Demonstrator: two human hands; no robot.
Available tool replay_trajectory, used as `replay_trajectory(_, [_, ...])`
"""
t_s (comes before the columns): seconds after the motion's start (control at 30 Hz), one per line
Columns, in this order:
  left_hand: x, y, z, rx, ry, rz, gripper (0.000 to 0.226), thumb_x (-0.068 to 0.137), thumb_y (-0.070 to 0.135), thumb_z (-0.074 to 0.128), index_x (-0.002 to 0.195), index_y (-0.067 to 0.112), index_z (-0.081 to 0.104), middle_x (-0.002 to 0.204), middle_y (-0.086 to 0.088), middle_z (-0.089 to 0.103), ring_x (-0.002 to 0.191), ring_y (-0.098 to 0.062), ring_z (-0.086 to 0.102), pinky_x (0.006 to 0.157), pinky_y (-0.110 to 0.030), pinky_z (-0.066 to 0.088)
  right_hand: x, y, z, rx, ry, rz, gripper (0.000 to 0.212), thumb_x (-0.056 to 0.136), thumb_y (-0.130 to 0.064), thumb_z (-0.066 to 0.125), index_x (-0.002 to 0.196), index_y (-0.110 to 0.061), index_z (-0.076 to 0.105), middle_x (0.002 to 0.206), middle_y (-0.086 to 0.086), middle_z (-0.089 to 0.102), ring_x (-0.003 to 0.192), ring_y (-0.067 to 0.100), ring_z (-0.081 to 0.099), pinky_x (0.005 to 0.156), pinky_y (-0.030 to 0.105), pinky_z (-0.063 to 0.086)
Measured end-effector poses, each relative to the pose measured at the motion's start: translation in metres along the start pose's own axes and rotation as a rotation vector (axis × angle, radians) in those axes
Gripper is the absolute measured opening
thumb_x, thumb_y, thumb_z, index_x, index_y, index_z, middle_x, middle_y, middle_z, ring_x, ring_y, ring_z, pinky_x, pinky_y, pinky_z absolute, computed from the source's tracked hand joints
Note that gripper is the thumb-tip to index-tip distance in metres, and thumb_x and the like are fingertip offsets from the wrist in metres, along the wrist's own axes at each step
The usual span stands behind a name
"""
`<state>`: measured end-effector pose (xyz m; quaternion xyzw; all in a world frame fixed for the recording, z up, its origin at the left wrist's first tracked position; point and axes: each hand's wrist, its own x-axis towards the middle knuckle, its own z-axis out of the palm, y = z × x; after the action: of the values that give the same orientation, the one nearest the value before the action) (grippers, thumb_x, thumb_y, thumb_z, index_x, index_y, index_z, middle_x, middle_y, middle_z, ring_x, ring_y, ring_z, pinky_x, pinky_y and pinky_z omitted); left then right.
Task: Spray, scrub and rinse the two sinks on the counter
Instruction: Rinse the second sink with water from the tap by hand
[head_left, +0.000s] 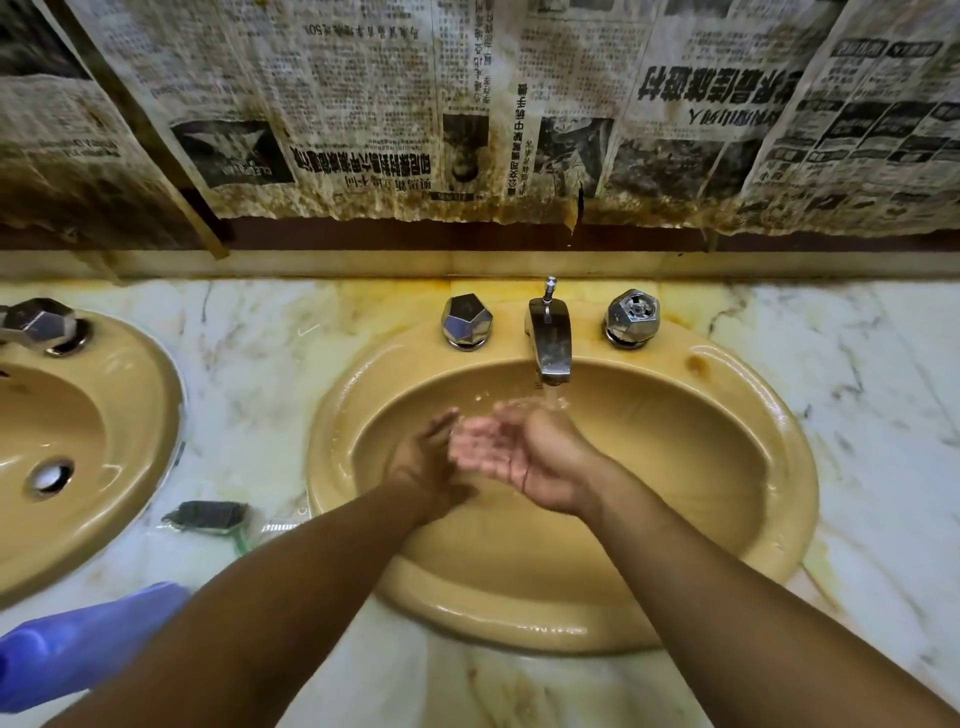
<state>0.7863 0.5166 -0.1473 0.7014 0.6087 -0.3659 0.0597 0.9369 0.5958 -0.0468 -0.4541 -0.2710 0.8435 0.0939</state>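
- A yellow sink (795, 467) sits in a marble worktop (260, 353), with water running from its chrome tap (549, 338).
- The left hand (426, 462) and right hand (519, 452) are close together over the basin, under the stream. The right palm is up. Each grip is apart, fingers relaxed, holding nothing.
- A second sink (150, 415) sits at the left edge.
- A dark scrub pad (208, 517) lies on the worktop between the sinks, and a blue bottle (88, 639) lies nearer the front.

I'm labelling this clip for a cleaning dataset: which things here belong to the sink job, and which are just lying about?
Job: right sink, left sink, running faucet, scrub pad, blue bottle (probably cleaner), left hand and right hand over the basin.
Lying about: newspaper sheets on the wall, marble counter.
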Motion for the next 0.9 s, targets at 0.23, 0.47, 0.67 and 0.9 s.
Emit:
replay_trajectory(0.23, [-0.048,-0.009,-0.003,-0.164,-0.303,0.178,0.071,0.108,0.054,0.013,0.166,0.016,-0.003,0.172,-0.001,-0.014,0.159,-0.015,-0.012,0.127,-0.048,-0.011,0.009,0.010,-0.052,0.254,0.266,-0.016,0.041,0.111,-0.024,0.042,0.110,0.009,0.066,0.105,0.027,0.073,0.095,0.036,0.072,0.076,0.040,0.061])
replay_trajectory(0.47, [-0.052,-0.010,-0.011,-0.157,-0.323,0.083,0.069,0.107,0.052,0.015,0.165,0.021,-0.006,0.171,0.004,-0.016,0.158,-0.012,-0.015,0.125,-0.046,-0.016,0.004,-0.014,-0.023,0.226,-0.013,0.020,0.038,0.108,-0.019,0.045,0.108,0.010,0.069,0.103,0.026,0.073,0.091,0.034,0.074,0.077,0.041,0.065])
replay_trajectory(0.67, [-0.052,0.028,-0.028,-0.460,-0.422,0.153,0.074,0.110,0.051,0.020,0.164,0.010,-0.007,0.171,-0.010,-0.018,0.159,-0.023,-0.014,0.126,-0.049,-0.011,-0.026,0.004,-0.029,-0.946,0.096,-0.025,0.036,0.102,-0.012,0.049,0.085,0.008,0.074,0.078,0.020,0.074,0.061,0.026,0.069,0.068,0.035,0.061])
replay_trajectory(0.9, [-0.077,0.026,-0.054,-0.555,-0.511,0.448,0.053,0.115,0.025,0.020,0.164,0.005,0.016,0.173,-0.013,0.006,0.159,-0.023,0.005,0.119,-0.029,0.005,-0.001,-0.020,-0.072,-0.091,0.180,-0.072,0.046,0.111,-0.029,0.042,0.112,0.011,0.065,0.107,0.030,0.073,0.102,0.041,0.072,0.093,0.049,0.058])
